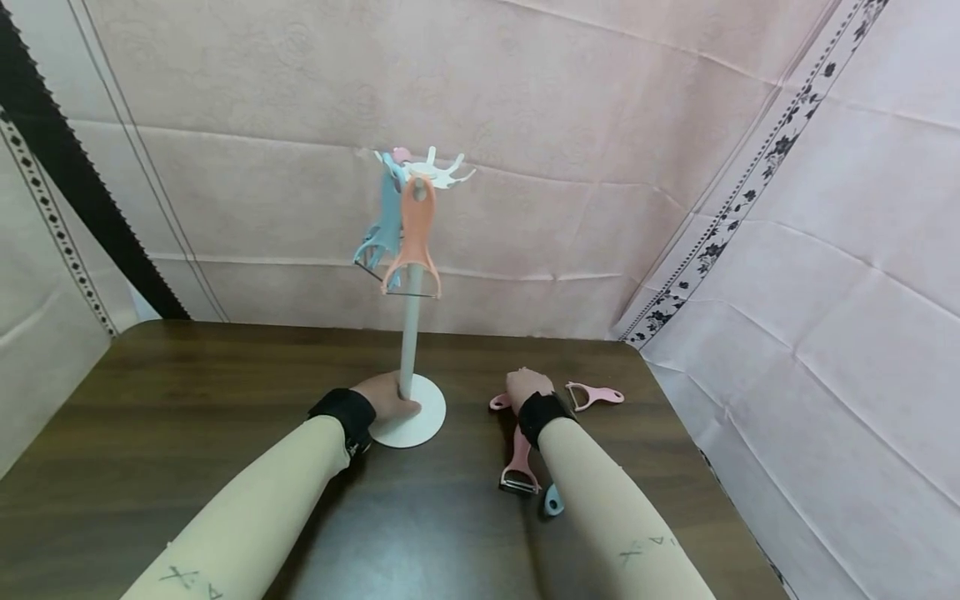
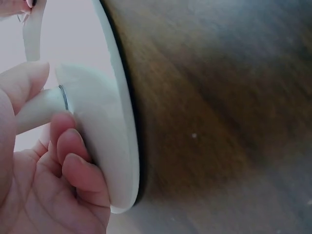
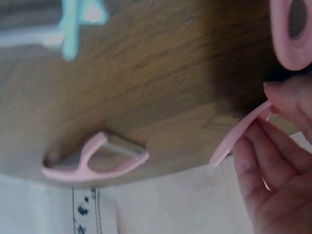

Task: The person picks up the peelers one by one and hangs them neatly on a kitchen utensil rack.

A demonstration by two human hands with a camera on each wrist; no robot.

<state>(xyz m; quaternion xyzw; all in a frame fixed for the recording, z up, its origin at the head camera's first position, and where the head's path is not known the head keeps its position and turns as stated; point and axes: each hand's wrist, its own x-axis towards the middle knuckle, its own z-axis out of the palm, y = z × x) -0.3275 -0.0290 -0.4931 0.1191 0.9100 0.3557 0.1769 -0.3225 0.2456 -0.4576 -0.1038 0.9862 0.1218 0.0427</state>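
Note:
A white stand (image 1: pixel 412 333) with a round base and a crown of hooks stands upright on the table. My left hand (image 1: pixel 386 396) holds its pole low down, fingers around it just above the base (image 2: pixel 114 161). From the hooks hang an orange peeler (image 1: pixel 417 221) and, behind it, blue peelers (image 1: pixel 387 212). Over at the right, my right hand (image 1: pixel 528 385) pinches a pink peeler (image 3: pixel 239 134) between thumb and fingers; its blade end is hidden by the hand.
Another pink peeler (image 1: pixel 600 395) lies right of my right hand. Nearer me lie a third pink peeler (image 1: pixel 520 458) and a blue peeler (image 1: pixel 553 501), partly covered by my right forearm. A pale cloth (image 1: pixel 525 250) hangs behind the table's back edge.

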